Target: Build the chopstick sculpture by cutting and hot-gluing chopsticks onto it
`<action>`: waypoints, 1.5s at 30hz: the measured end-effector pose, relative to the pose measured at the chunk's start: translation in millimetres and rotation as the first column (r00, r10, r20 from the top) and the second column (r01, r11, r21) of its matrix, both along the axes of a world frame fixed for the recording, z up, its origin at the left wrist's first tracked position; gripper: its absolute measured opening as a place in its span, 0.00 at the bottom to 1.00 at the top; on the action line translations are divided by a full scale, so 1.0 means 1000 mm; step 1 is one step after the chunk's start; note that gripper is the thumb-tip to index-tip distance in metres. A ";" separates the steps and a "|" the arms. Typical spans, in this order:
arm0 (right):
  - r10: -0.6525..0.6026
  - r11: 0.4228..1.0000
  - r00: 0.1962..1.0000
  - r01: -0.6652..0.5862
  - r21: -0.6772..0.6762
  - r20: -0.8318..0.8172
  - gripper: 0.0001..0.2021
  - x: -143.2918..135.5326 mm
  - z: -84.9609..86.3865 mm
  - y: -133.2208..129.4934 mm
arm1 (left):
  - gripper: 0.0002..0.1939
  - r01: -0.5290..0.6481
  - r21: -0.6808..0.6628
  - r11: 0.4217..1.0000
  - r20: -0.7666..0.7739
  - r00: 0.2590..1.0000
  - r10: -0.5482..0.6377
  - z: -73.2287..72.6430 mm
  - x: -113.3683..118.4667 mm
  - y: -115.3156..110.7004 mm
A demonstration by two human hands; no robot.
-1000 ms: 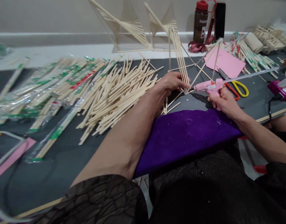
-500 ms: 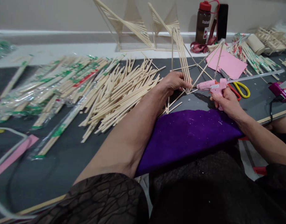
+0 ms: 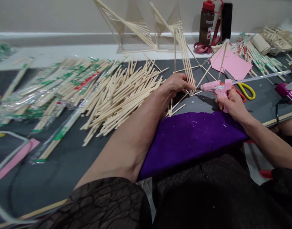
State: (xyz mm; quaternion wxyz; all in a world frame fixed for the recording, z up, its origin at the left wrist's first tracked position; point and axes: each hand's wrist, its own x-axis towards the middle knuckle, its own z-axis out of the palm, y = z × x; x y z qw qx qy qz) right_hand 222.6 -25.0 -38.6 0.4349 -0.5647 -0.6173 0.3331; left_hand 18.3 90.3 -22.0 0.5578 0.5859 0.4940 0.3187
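The stick frame, in the head view, stands on the gray table, just beyond the purple cushion and right of the pile of loose sticks. The left hand pinches its slanted sticks near their lower corner; the right hand is wrapped around the handle of the pink glue gun, its nozzle close to that corner. Whether the tip touches, or the trigger is squeezed, I cannot tell. Good work here probably means bracing the corner lightly, holding fingertips clear of the hot nozzle, placing a small bead right at the joint, and letting it set before loosening the pinch.
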 end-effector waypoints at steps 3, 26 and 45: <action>0.004 1.000 1.000 -0.004 -0.014 0.013 0.10 0.000 0.001 0.000 | 0.11 0.007 -0.002 1.000 0.005 1.000 -0.007 0.000 0.000 0.000; 0.001 1.000 1.000 -0.001 -0.015 -0.014 0.13 -0.002 -0.001 0.001 | 0.11 -0.010 -0.003 1.000 -0.002 1.000 0.010 -0.001 -0.001 0.000; 0.012 1.000 1.000 -0.012 0.004 -0.021 0.14 -0.002 -0.002 0.001 | 0.11 -0.002 -0.008 1.000 0.018 1.000 0.002 -0.003 0.000 0.001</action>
